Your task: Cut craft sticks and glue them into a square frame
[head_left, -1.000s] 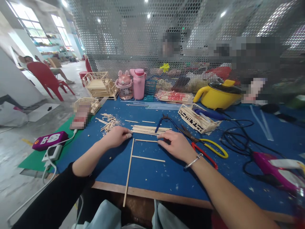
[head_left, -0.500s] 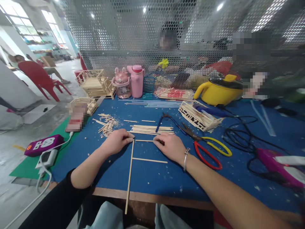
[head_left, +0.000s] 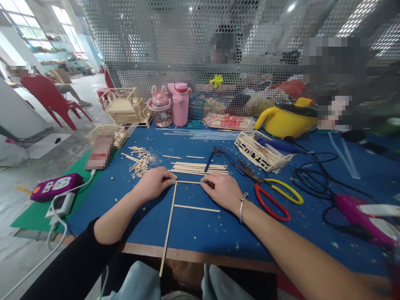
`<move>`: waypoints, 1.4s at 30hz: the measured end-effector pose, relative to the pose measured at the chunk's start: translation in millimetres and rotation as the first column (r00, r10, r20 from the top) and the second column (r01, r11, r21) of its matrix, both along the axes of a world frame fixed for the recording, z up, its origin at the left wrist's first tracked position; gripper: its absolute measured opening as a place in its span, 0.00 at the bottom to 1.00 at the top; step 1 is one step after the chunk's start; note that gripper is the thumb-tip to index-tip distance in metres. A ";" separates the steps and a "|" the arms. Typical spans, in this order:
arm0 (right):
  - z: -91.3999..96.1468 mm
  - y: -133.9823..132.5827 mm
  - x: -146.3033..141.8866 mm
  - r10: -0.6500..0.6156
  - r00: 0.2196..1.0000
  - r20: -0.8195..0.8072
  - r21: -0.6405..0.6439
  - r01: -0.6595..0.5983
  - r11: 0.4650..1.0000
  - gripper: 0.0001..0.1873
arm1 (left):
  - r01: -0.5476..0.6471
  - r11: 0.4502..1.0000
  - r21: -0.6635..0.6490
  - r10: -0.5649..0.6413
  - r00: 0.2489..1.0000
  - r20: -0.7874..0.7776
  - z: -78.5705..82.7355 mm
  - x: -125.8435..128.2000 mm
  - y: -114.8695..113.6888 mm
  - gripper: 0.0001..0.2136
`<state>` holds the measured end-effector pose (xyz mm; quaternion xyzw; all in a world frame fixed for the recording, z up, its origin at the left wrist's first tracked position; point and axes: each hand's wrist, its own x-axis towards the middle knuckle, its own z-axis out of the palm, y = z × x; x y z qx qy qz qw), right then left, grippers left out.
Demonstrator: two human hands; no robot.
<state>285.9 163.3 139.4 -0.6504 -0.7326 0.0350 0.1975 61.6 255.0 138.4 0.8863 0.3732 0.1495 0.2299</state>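
My left hand (head_left: 156,182) is closed, its fingertips pinching the top end of a long thin wooden stick (head_left: 168,227) that reaches past the table's front edge. My right hand (head_left: 220,188), with a silver bracelet on the wrist, pinches the right end of a short wooden stick (head_left: 188,182). The short stick's left end meets the long one's top at roughly a right angle. Lower down, a second short stick (head_left: 196,208) extends rightward from the long stick. Just beyond my hands lies a row of several loose sticks (head_left: 200,168).
Pliers (head_left: 226,156), scissors with red and yellow handles (head_left: 271,196) and a purple glue gun (head_left: 353,212) lie to the right. Stick offcuts (head_left: 140,160) are heaped at left. Behind stand a pink flask (head_left: 180,106), a yellow pot (head_left: 286,121) and a stick-built frame (head_left: 126,106).
The short stick's left end has closed the small gap to the long stick's top. The long stick's near end has swung slightly left. Both hands keep their pinch.
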 end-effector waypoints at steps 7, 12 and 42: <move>4.8 -1.7 5.1 0.041 0.998 -0.046 0.043 -0.039 0.998 0.08 | -0.002 1.000 0.004 0.002 1.000 -0.021 0.8 -1.0 -0.9 0.12; 23.7 -10.4 23.7 0.032 0.982 -0.188 0.281 0.023 0.959 0.09 | -0.021 1.000 -0.015 0.021 1.000 0.007 2.4 -3.1 -2.6 0.14; 21.7 -36.0 -22.7 0.368 0.929 0.033 -0.088 -0.364 0.927 0.10 | -0.421 0.904 -0.078 0.418 0.907 -0.056 7.6 -21.0 -120.6 0.16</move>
